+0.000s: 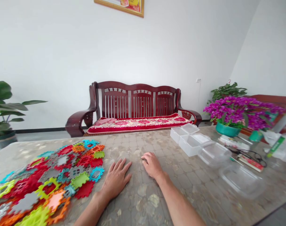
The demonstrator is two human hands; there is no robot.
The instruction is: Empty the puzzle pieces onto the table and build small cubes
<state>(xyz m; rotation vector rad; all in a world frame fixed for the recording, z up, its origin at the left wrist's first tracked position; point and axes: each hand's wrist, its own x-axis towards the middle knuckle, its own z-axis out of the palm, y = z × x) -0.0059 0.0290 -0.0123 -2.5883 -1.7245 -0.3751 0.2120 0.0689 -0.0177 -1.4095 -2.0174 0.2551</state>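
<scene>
At far left, we see a leafy plant (2, 90) beyond the worktop (133, 202). Next, our toothed flat pieces (50, 174), in red, grey, orange, blue and lime, lie heaped across the worktop's left side. Our left hand (116, 179) rests palm down just right of the heap, fingers spread wide, holding nothing. Our right hand (152, 164) lies near it, fingers loosely bent, with a narrow gap at the thumb and nothing visible in its grasp. Further right, we have translucent containers (190, 147), then purple flowers (234, 108) in a teal pot (227, 129).
</scene>
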